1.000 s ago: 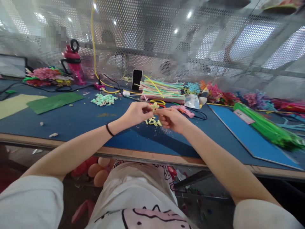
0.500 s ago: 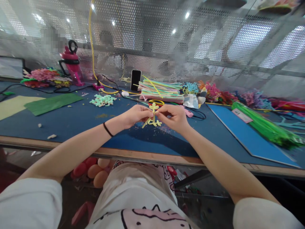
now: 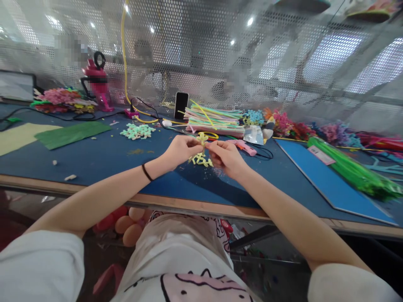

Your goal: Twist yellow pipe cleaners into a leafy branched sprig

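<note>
Head view: left hand (image 3: 182, 150) and right hand (image 3: 227, 158) both pinch a fuzzy, lobed yellow flower (image 3: 202, 137).

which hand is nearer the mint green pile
Left. The left hand is to the right of the mint green pile; the right hand is farther to its right.
</note>
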Demonstrator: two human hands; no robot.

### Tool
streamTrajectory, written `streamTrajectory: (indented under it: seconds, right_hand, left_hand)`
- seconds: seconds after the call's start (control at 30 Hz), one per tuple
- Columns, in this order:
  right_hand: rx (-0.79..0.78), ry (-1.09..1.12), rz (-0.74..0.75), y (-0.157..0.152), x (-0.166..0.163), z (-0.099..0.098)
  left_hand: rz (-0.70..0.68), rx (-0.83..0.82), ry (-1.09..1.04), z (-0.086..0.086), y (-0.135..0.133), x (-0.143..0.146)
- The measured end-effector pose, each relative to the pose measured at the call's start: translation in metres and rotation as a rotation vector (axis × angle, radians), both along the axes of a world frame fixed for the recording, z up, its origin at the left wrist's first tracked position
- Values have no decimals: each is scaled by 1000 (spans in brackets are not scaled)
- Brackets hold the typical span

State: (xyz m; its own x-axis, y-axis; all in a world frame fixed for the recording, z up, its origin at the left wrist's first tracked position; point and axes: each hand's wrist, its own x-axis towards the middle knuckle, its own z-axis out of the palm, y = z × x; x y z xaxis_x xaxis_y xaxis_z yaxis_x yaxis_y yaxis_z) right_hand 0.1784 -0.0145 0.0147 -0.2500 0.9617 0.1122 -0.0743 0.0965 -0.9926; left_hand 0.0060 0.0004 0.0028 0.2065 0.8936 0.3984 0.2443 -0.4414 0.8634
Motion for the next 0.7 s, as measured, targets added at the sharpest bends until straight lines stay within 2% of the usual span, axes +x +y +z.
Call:
streamTrajectory:
  seconds: [0.1, 0.2, 0.33, 0.5, 0.6, 0.7]
  right_hand:
    - [56, -82, 15, 0, 3, 4]
    - [110, -199, -16, 1, 3, 3]
    - [162, -292, -60, 3, 5, -1]
    - [220, -441, -84, 4, 7, -2]
    - [177, -348, -34, 3, 4, -2]
    - [3, -167, 127, 0, 2, 1]
  left_hand:
    - [-38, -125, -193, 0, 3, -1]
    - [-77, -207, -287, -1, 3, 0]
    - [-119, -240, -263, -3, 3, 0]
    - [-102, -180, -177, -4, 5, 0]
    - [-72, -239, -205, -2, 5, 0]
    - [-129, -263, -256, 2, 2, 0]
